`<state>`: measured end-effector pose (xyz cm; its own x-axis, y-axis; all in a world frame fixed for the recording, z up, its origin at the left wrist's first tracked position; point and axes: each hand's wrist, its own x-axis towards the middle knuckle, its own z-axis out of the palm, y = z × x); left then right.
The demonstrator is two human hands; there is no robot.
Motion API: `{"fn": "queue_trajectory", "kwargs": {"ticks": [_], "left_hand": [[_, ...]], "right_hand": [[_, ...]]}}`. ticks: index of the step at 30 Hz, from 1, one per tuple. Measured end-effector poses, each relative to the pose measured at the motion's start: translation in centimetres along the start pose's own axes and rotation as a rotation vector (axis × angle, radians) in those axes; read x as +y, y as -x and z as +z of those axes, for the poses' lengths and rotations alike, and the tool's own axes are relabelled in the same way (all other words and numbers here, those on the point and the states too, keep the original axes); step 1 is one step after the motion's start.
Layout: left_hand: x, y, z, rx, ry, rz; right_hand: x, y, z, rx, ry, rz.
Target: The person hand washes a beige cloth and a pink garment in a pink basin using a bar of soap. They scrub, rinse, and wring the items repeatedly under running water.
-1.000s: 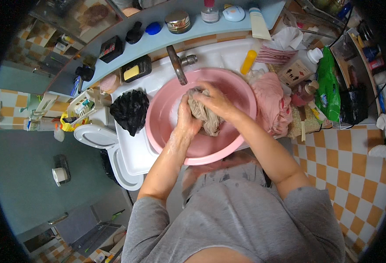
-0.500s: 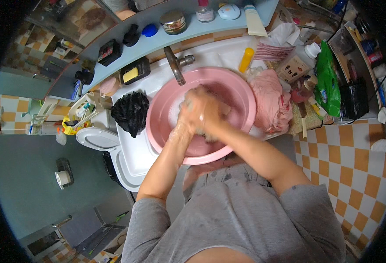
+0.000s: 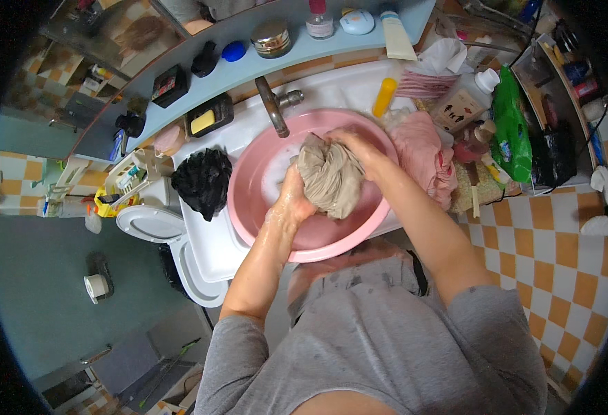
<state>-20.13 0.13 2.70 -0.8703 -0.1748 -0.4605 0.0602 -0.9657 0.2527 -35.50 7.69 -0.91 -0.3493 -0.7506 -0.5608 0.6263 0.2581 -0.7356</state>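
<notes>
A bunched, wet beige cloth (image 3: pixel 331 176) is held up over a round pink basin (image 3: pixel 248 232) with soapy water and white suds in it. My left hand (image 3: pixel 293 197) grips the cloth's left side, its fingers partly hidden behind the fabric. Around the upper right side, my right hand (image 3: pixel 356 151) is closed on the same cloth. Whether the cloth is a garment cannot be made out. The basin sits in a white sink (image 3: pixel 210 252), below a metal faucet (image 3: pixel 273 111).
Left of the basin lies a crumpled black plastic bag (image 3: pixel 203 183); yellow soap (image 3: pixel 203 122) rests in a black dish. On the right are a pink cloth (image 3: pixel 425 155), a yellow tube (image 3: pixel 384 97), a white bottle (image 3: pixel 464 104) and a green bag (image 3: pixel 512 131). A shelf (image 3: pixel 248 69) with toiletries runs behind.
My hands were pressed together, blurred, low in the basin with the cloth mostly hidden. Now they are farther apart, with the bunched beige cloth showing between them.
</notes>
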Motion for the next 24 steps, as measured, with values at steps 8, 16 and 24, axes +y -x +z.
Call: {"fn": "queue_trajectory", "kwargs": {"ticks": [8,16,24], "left_hand": [[1.9,-2.6,-10.3,0.041,-0.209,0.215],[0.1,-1.6,-5.2,0.084,-0.096,0.024],[0.0,-1.0,-7.2,-0.226,0.097,-0.111]], "right_hand": [[1.0,6.8,8.2,-0.036,0.848,-0.529],[1.3,3.7,9.5,0.404,1.160,-0.686],[2.6,5.4,10.9,0.308,1.246,-0.805]]}}
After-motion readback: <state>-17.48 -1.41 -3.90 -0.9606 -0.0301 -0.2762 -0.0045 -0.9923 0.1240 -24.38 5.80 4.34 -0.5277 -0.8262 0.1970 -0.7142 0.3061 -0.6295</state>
